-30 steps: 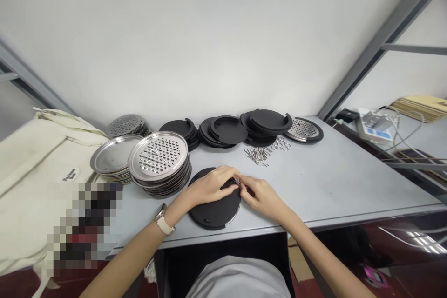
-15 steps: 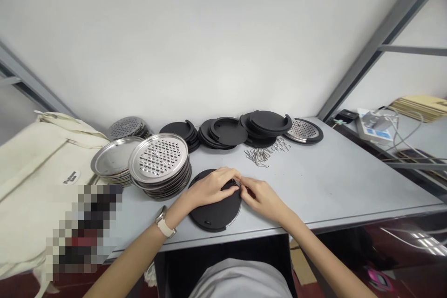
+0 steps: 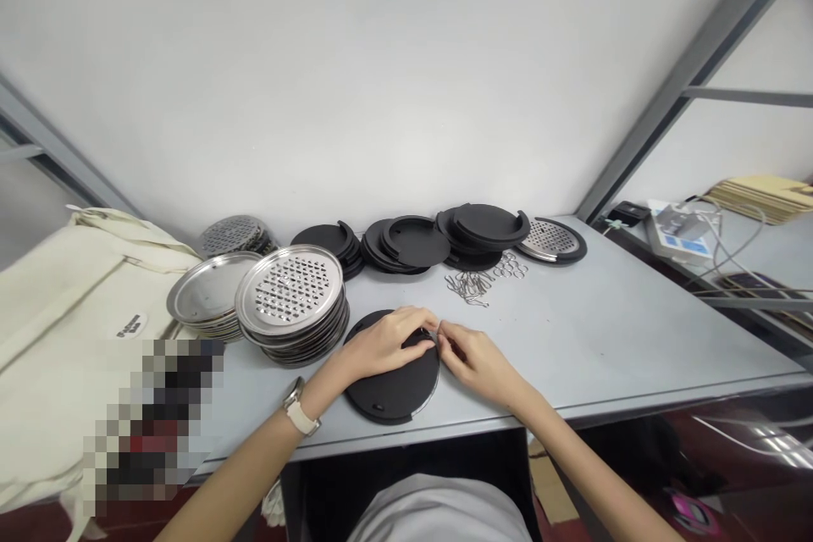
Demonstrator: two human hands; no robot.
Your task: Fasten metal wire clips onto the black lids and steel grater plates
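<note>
A round black cover [image 3: 394, 389] lies face down near the table's front edge, with a thin metallic edge showing along its right side. My left hand [image 3: 395, 343] rests on top of it, thumb and fingers closing towards its right rim. Some small shiny thing shows between them, too small to name. My right hand [image 3: 470, 356] meets it from the right, its thumb and forefinger pinched at the same spot. What the fingertips hold is hidden. Beyond the hands lie small metal hooks [image 3: 468, 286] and rings [image 3: 510, 265].
Left of the cover stands a stack of round metal grater plates [image 3: 292, 292], with plain-topped metal discs [image 3: 209, 288] beside it. Black covers [image 3: 416, 244] are piled along the wall. A grater in a black rim [image 3: 554, 239] lies further right. A cream bag [image 3: 82, 296] takes up the left side.
Both hands stay at the cover's right rim. My right fingertips have shifted only slightly; the view has tilted a little.
</note>
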